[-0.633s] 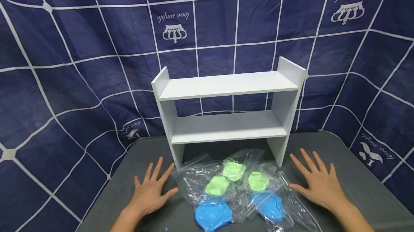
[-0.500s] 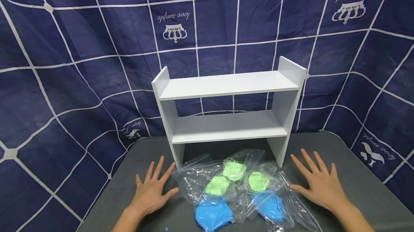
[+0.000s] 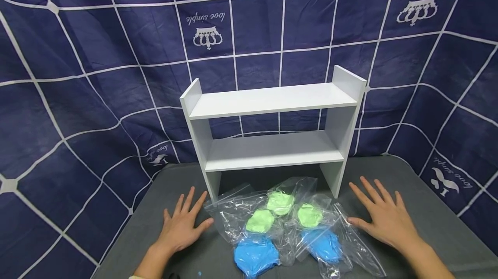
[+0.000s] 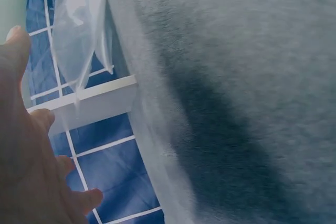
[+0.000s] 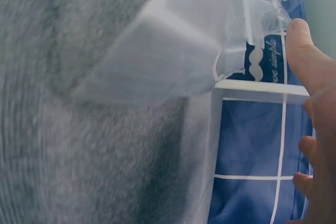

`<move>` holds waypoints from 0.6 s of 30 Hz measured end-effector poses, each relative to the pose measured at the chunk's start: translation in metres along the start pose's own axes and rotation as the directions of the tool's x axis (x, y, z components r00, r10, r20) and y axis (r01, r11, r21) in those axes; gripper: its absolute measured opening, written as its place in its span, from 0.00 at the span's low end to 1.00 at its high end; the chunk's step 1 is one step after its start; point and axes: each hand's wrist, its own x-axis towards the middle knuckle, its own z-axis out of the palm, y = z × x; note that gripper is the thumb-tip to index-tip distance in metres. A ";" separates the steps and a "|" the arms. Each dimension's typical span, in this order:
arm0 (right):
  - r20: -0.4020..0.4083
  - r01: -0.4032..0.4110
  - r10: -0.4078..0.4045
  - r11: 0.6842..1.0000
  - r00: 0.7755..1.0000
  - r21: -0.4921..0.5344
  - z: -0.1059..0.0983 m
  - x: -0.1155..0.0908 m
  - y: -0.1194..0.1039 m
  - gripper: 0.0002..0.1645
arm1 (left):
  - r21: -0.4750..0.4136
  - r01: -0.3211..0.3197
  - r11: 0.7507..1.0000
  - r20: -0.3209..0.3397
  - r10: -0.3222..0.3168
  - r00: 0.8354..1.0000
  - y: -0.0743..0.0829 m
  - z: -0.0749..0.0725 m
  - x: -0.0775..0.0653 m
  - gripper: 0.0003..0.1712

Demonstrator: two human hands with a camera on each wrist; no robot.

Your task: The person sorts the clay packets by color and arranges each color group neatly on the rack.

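My left hand [image 3: 180, 229] rests with fingers spread on the dark grey cloth of the table, left of a pile of clear plastic bags. On the pile's other side, my right hand [image 3: 385, 220] lies in the same way, its thumb close to a bag's edge. Inside the bags are three pale green lumps, one of them a green lump [image 3: 260, 221] near the middle. Two bright blue lumps, including a blue lump [image 3: 256, 255], lie nearer to me. Both wrist views show spread fingers holding nothing, with clear plastic [image 5: 157, 51] beside the right thumb.
A white two-tier shelf [image 3: 274, 101] stands just behind the bags, and several bag ends reach between its side panels. Dark blue cloth [image 3: 256, 19] with white grid lines hangs behind and at the sides. The grey table [image 3: 420, 192] extends past both hands.
The head view has shifted very slightly, and a bit of sleeve now shows at the left wrist. Both hands and the bags stay in place.
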 end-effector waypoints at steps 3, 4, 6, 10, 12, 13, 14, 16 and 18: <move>-0.021 0.002 -0.002 1.000 1.000 0.018 -0.003 0.003 -0.004 0.58 | -0.035 0.010 0.999 -0.008 -0.010 1.000 0.000 -0.005 0.006 0.49; -0.033 0.004 -0.003 1.000 0.999 0.025 -0.004 0.004 -0.006 0.57 | -0.052 0.011 0.999 -0.014 -0.012 1.000 0.001 -0.007 0.007 0.50; -0.053 0.007 -0.004 0.999 0.999 0.053 -0.006 0.006 -0.010 0.56 | -0.098 0.016 0.995 -0.031 -0.019 0.999 0.001 -0.012 0.012 0.50; -0.092 0.028 -0.018 0.993 0.996 0.112 -0.014 0.012 -0.021 0.53 | -0.176 -0.011 0.984 -0.106 -0.007 0.994 0.002 -0.029 0.025 0.51; -0.100 0.046 -0.032 0.989 0.994 0.140 -0.017 0.014 -0.028 0.52 | -0.208 -0.044 0.977 -0.160 0.011 0.987 0.003 -0.040 0.034 0.51; -0.104 0.056 -0.040 0.986 0.994 0.155 -0.019 0.015 -0.031 0.52 | -0.226 -0.066 0.972 -0.188 0.023 0.982 0.003 -0.046 0.039 0.51; -0.108 0.064 -0.047 0.985 0.993 0.163 -0.020 0.016 -0.034 0.51 | -0.244 -0.087 0.966 -0.212 0.035 0.977 0.003 -0.052 0.044 0.51; -0.119 0.084 -0.063 0.980 0.991 0.178 -0.022 0.017 -0.040 0.50 | -0.292 -0.132 0.947 -0.261 0.054 0.964 0.003 -0.066 0.054 0.50; -0.126 0.103 -0.080 0.977 0.989 0.189 -0.022 0.018 -0.045 0.50 | -0.354 -0.163 0.921 -0.291 0.057 0.955 0.006 -0.080 0.064 0.50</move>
